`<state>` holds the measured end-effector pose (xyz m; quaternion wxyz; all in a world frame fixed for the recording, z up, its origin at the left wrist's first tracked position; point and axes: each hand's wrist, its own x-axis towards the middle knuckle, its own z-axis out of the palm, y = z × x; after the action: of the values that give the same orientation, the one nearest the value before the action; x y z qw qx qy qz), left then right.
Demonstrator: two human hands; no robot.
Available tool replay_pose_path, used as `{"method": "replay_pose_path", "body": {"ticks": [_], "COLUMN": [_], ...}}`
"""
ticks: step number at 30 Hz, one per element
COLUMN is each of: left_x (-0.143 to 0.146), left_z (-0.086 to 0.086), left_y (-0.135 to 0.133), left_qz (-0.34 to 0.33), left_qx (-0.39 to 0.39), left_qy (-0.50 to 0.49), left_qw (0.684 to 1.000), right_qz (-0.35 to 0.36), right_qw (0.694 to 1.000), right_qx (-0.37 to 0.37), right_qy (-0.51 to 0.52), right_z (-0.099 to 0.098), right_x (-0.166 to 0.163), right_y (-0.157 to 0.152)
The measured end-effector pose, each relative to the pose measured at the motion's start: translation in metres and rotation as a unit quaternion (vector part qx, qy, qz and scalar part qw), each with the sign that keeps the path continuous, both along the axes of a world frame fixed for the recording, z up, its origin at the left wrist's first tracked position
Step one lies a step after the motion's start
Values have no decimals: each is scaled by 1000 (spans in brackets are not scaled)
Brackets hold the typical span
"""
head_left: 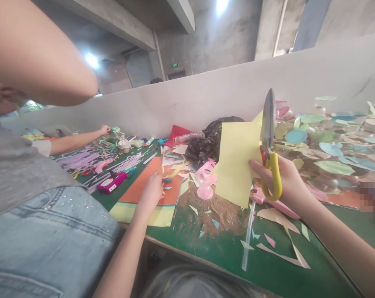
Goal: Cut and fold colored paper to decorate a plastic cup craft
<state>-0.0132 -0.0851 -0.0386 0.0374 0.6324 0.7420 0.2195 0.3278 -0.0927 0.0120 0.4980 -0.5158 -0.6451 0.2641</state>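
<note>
My right hand (285,178) is raised over the table, holding scissors (268,124) with yellow handles and blades pointing up. The same hand also pinches a sheet of pale yellow paper (235,161) by its right edge. To the left, my left hand (153,186) is over a sheet of orange paper (137,188), its fingers closed. A bit of yellow shows at those fingertips, but what they hold is not clear. Beside this hand lie curved yellow paper scraps (176,170). Between my hands stands a small pink translucent cup-shaped piece (205,191).
A glue gun (275,203) with a clear glue stick (247,244) lies below my right hand. Paper offcuts (294,248) litter the green table. Many paper-topped pieces (333,145) crowd the right side. A black plastic bag (206,140) sits behind. A co-worker (60,198) reaches across at left.
</note>
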Motion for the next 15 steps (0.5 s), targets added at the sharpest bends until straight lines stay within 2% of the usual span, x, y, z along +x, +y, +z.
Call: {"method": "replay_pose_path", "body": {"ticks": [3,5,6,8,9,12,15], "left_x": [12,31,44,75,91,139,177], "left_z": [7,10,9,4,0,-17,-35], "left_y": [-22,-46,-60,-89,-101,-126,-132], "left_qz": [27,0,-35,-220,-273,-385,-478], "left_qx": [33,47,43,-5,-22,-67,-129], "left_qy": [91,94,80,30,21,6,-6], "left_qw": [995,994,995,975,962,920,869], "right_qz": [5,8,11,19,25,40,34], "right_qw": [1000,1000,1000,1000,1000,999,999], "right_qx": [0,1,3,6,7,11,16], "right_qy": [10,15,16,13,12,13,10], "right_z": [2,4,4,5,4,2,2], "right_x": [-1,-1,-1,-1,0,3,5], "right_y": [0,-2,-2,-3,-2,-1,-3]}}
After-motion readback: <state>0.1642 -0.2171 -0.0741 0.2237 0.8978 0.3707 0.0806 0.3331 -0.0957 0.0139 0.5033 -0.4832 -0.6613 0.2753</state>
